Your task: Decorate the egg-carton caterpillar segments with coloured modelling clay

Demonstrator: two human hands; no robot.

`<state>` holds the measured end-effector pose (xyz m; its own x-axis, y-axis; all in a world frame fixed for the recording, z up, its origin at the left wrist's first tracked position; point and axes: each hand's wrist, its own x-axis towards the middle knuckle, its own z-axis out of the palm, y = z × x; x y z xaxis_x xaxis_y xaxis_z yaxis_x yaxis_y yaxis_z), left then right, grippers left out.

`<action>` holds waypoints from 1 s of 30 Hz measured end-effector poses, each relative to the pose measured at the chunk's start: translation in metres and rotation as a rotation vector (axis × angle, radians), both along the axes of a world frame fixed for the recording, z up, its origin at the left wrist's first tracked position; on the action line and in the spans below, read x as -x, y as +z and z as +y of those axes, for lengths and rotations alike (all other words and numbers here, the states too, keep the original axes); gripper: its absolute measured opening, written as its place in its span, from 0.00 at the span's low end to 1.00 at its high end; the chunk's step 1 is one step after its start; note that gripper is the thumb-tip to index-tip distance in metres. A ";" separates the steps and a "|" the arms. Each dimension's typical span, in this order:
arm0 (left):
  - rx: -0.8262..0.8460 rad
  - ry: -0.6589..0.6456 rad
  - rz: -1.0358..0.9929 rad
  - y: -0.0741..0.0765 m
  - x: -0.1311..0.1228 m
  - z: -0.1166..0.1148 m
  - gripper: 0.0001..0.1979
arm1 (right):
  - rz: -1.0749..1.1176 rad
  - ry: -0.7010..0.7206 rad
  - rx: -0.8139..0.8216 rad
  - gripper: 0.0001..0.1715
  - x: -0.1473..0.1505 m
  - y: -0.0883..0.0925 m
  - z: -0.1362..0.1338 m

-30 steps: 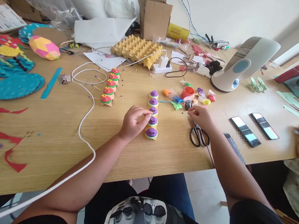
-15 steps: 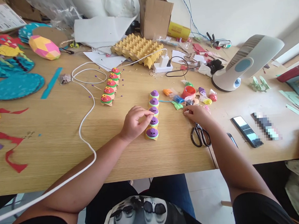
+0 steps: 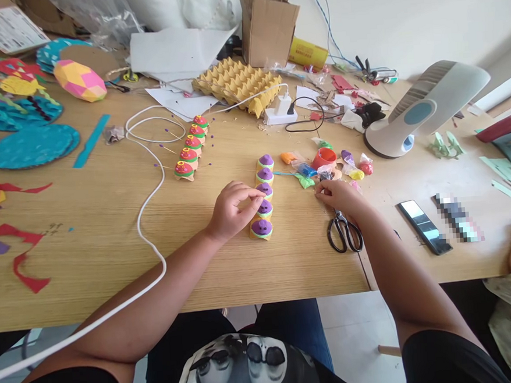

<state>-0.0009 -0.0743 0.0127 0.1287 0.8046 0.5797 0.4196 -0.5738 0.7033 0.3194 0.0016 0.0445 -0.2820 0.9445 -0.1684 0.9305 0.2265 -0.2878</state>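
Note:
My left hand [image 3: 236,209] is over the left side of a strip of egg-carton cups [image 3: 261,229] topped with purple clay. The nearer cups carry small black dots. Its thumb and forefinger are pinched together by the middle cup; anything between them is too small to make out. My right hand [image 3: 341,196] is at a small clear bag of black clay [image 3: 325,173], fingertips closed and partly hidden. Black-handled scissors [image 3: 345,235] lie just below that hand. Beside it are bags of blue clay [image 3: 306,170], green clay [image 3: 304,181] and a red-orange ring-shaped tub [image 3: 324,157].
A red and green egg-carton strip with pins [image 3: 189,155] stands left, near a white cable [image 3: 140,217] that crosses my left forearm. Behind are a yellow egg tray [image 3: 234,82] and a power strip [image 3: 280,116]. A white fan [image 3: 420,110] and a phone [image 3: 424,226] are right.
The whole view has shifted slightly, with things appearing a little further right. Both hands keep nearly the same pose and place over the table.

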 end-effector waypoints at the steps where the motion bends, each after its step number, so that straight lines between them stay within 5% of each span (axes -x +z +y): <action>1: 0.002 0.000 0.000 0.000 0.000 0.000 0.08 | 0.003 -0.005 -0.003 0.08 0.000 0.001 -0.002; 13: -0.008 0.001 0.000 -0.001 0.000 0.000 0.08 | -0.052 -0.223 -0.162 0.13 -0.009 0.021 -0.017; 20: -0.002 0.007 0.012 -0.001 0.000 -0.001 0.09 | 0.421 -0.322 -0.337 0.12 -0.003 0.036 -0.038; 26: -0.016 0.001 -0.004 0.000 0.000 0.000 0.08 | 0.651 -0.380 -0.276 0.10 0.008 0.032 -0.041; 30: -0.048 -0.007 0.001 -0.001 0.000 0.000 0.07 | 1.252 -0.517 -0.049 0.21 0.038 0.027 -0.049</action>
<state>-0.0007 -0.0743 0.0112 0.1343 0.7751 0.6174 0.4161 -0.6096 0.6748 0.2814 -0.0474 0.0711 0.1659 0.9858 -0.0263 0.0337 -0.0324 -0.9989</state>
